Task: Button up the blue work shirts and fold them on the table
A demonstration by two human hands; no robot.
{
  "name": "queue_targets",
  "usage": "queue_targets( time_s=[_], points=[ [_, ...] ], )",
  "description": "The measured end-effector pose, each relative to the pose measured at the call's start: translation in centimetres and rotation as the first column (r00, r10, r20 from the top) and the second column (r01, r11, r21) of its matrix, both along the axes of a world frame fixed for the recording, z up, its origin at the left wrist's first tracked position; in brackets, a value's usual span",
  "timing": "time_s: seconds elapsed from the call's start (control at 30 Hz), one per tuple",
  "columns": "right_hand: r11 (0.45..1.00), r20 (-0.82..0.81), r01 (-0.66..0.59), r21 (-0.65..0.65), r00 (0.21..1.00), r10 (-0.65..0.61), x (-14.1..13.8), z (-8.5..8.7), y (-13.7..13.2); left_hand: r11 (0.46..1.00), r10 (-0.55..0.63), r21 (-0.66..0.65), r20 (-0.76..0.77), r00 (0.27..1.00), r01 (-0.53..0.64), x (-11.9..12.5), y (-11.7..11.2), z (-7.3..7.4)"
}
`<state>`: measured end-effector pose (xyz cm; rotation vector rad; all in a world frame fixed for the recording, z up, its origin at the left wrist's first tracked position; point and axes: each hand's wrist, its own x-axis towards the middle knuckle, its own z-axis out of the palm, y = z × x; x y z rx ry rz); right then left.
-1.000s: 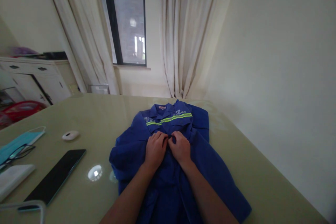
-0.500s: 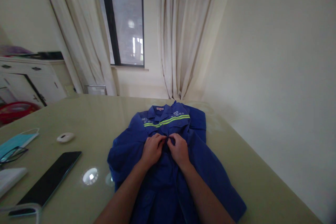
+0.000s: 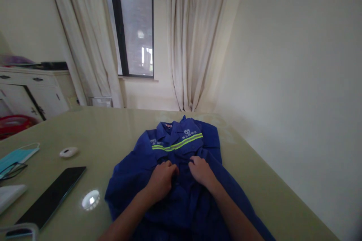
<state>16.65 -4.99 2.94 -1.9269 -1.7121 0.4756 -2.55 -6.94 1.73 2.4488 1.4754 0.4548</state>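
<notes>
The left hand (image 3: 164, 177) and right hand (image 3: 202, 170) rest astride the yellow-striped blue cloth jacket's (image 3: 183, 196) long axis (finger closure cannot be determined).

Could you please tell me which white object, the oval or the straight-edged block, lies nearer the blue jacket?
The oval, small and rounded, beyond the phone; the straight-edged block lies farther from the jacket, at the picture's left edge.

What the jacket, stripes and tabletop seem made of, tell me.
Jacket: matte cloth, by its soft folds; fibre unclear.
Stripes: perhaps reflective tape, by the bright yellow-green edges around a paler band.
Tabletop: glossy, possibly glass or lacquer, by its mirror-like glare.
</notes>
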Motion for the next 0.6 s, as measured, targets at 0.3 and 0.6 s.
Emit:
queue_targets(
  time_s=[0.3,0.6],
  points=[
    [0.956,0.358,-0.269,0.12,0.91,0.211,-5.1,1.1,1.1,0.97,-0.104,-0.202,0.148,0.984,0.133,-0.8,-1.3,1.0],
    [0.914,0.229,-0.371,0.164,0.915,0.331,-3.1,-1.6,1.3,0.919,0.359,-0.12,-0.139,0.923,-0.376,1.4,3.1,2.0]
  ],
)
